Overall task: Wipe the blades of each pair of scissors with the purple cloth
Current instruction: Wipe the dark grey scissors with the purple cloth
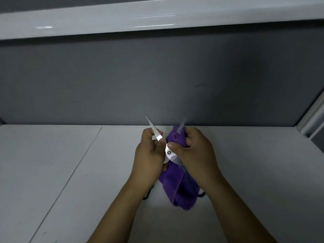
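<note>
You hold the scissors (168,152) open over the desk (263,172), with the blades spread in a V and pointing away from you. Your left hand (149,155) is curled round the left blade, just left of the scissors' pivot. Your right hand (194,151) pinches the purple cloth (177,188) round the right blade, whose tip is blurred. The rest of the cloth hangs below the scissors and hides most of the handles; only two dark loops show at its sides. Behind the scissors stands a gray wall panel (157,76), with a white ledge (105,20) above it. A seam (78,163) crosses the desk to the left of the scissors.
</note>
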